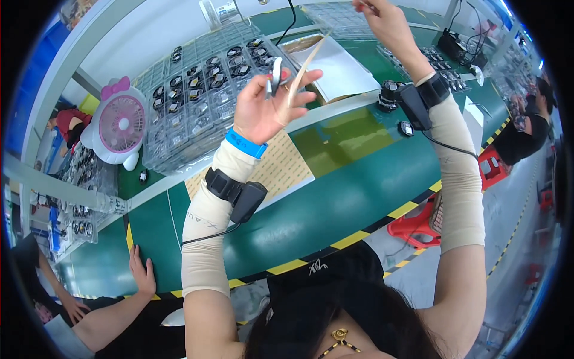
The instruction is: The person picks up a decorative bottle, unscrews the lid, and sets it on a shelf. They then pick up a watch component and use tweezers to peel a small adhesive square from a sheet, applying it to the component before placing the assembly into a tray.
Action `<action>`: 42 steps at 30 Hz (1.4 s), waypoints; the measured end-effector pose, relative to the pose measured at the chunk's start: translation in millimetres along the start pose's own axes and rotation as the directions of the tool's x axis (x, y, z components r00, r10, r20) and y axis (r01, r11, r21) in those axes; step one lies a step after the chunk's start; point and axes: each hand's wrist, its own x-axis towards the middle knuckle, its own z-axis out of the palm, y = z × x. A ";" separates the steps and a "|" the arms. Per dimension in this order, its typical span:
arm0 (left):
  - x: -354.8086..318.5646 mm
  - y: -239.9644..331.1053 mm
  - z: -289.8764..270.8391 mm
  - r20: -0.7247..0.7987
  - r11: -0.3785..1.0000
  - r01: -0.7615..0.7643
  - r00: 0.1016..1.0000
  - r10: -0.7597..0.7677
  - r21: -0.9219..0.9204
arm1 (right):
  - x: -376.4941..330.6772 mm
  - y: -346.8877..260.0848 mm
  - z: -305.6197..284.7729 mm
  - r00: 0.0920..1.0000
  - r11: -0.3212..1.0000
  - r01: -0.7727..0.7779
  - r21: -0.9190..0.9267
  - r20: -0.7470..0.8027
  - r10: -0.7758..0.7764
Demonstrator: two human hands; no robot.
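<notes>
My left hand [263,107] is raised over the bench, palm up. A small grey-and-white part [275,76] is pinched between its thumb and index finger, and the other fingers are spread. A narrow, pale, curved strip [304,70] rises from beside those fingers; whether they grip it I cannot tell. My right hand [382,21] reaches far forward at the top edge, above the far side of the bench. Its fingertips are pinched together and partly cut off by the frame, so anything in them is too small to name.
Clear compartment trays [197,122] of small round black parts stand left of my left hand, beside a white-and-pink fan [122,122]. White sheets [341,72] lie beyond a metal rail. Several loose round parts [388,96] sit near my right forearm. Another person's hand [142,272] rests on the green bench [287,215].
</notes>
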 end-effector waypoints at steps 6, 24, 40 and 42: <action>8.3 69.8 -20.2 -0.495 0.966 -0.195 0.831 0.254 0.168 | 0.6 52.5 0.4 0.958 0.820 -0.270 -0.505 -0.060 0.279; 97.6 50.7 -118.4 -0.710 0.815 0.244 0.654 0.263 0.526 | -125.8 32.2 89.1 0.858 0.872 0.146 -0.467 0.499 0.123; 116.8 66.6 -154.0 -0.844 0.710 0.475 0.416 0.339 0.519 | -121.3 38.9 59.7 0.829 0.877 -0.348 -0.332 0.328 0.453; 118.9 62.5 -129.1 -0.810 0.756 0.327 0.391 0.438 0.567 | -113.7 43.5 62.3 0.814 0.840 -0.334 -0.428 0.319 0.486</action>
